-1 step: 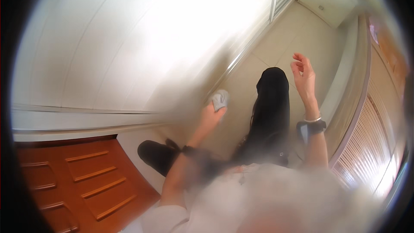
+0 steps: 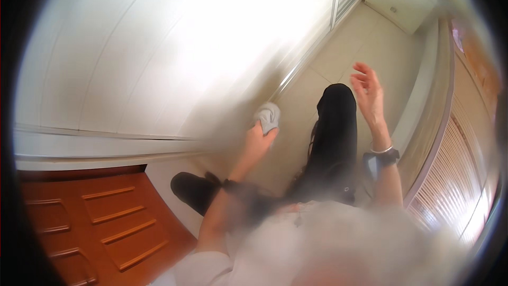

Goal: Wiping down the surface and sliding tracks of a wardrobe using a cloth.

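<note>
A crumpled pale grey cloth is bunched in my left hand, whose fingers are closed round it. This hand is close to the lower edge of a large white panel; whether the cloth touches the panel I cannot tell. My right hand is raised over the floor beside my right knee, with nothing in it. Its fingers are apart and loosely bent. A bracelet and a dark watch circle the right wrist, and a dark band is on the left one.
Light floor tiles run between the panel and a ribbed, curved-edged piece of furniture on the right. At the far end stands a white cabinet with two small handles. A reddish-brown wooden door is at the lower left.
My left hand and the cloth have shifted slightly up and to the left along the panel's edge. My right hand has moved a little left and up.
</note>
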Demonstrator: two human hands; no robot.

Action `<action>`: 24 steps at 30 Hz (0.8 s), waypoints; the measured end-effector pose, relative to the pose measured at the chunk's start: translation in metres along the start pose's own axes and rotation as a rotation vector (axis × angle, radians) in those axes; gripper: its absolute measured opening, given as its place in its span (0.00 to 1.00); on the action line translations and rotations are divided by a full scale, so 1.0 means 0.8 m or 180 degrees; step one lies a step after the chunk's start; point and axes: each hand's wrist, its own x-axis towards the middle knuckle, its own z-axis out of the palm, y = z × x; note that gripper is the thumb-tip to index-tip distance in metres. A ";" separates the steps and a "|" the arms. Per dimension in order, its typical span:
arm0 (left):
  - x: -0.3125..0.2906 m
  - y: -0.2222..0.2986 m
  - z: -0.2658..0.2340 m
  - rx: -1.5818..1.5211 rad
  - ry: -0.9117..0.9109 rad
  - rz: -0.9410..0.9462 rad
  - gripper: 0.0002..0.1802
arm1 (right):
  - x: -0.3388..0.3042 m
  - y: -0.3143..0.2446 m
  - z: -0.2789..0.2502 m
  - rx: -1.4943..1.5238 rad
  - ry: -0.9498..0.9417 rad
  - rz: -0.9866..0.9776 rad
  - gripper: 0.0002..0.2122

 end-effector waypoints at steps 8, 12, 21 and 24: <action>-0.001 0.202 -0.069 0.0709 0.0507 0.1440 0.34 | -0.006 -0.100 0.173 0.1366 -0.2012 -0.0115 0.36; -0.028 0.209 -0.139 0.0457 0.1276 0.1898 0.36 | -0.024 -0.187 0.250 0.2113 -0.1869 -0.0250 0.31; -0.035 0.169 -0.292 0.4102 0.2963 0.1700 0.34 | -0.025 -0.102 0.398 -0.1050 -0.0372 -0.4529 0.17; -0.020 0.147 -0.301 0.4933 0.2888 0.1286 0.34 | 0.022 -0.065 0.395 -0.0759 -0.0187 -0.4665 0.11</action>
